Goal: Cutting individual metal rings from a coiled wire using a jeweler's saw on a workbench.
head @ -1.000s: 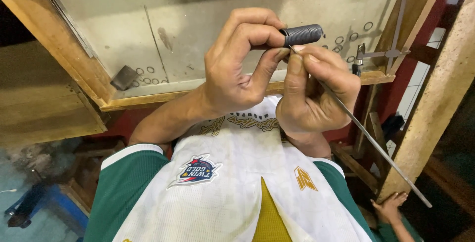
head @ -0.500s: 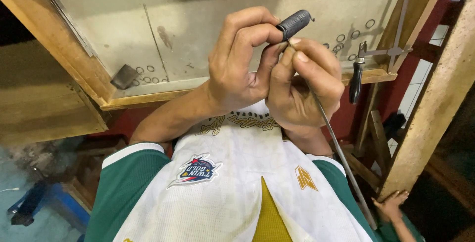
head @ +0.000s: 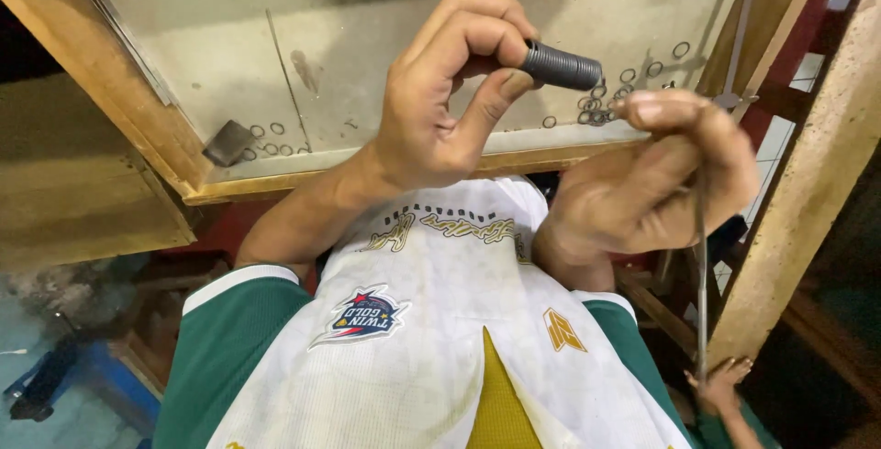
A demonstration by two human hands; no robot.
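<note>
Nearest to me was my own white and green shirt point(head: 440, 357), filling the lower part of the view. Just above it my right hand point(head: 642, 197) was curled shut around a thin metal rod point(head: 702, 293), which hung down from my fist past the shirt's edge; only the lower length showed, the top being hidden in my fingers. I judged the rod stiff and light but smooth enough to slip, so a full fist near its upper end seemed the sound way to hold it.

Higher and a little further out, my left hand point(head: 450, 110) pinched a dark coil of wire point(head: 562, 66) between thumb and bent fingers, gripping it at one end so that the rest stuck out to the right, apart from my other hand. The coil looked tightly wound and springy, light, with ridges that gave the fingertips some purchase; I reckoned squeezing it across the middle could bend it, so the end was the better place to take it.

Beyond both hands lay the pale worktop point(head: 349, 55) in its wooden frame point(head: 110, 110). Small wire rings point(head: 606, 105) were scattered on it just behind the coil, a few more rings point(head: 271, 142) lay far to the left, and beside those sat a small dark block point(head: 228, 142).
</note>
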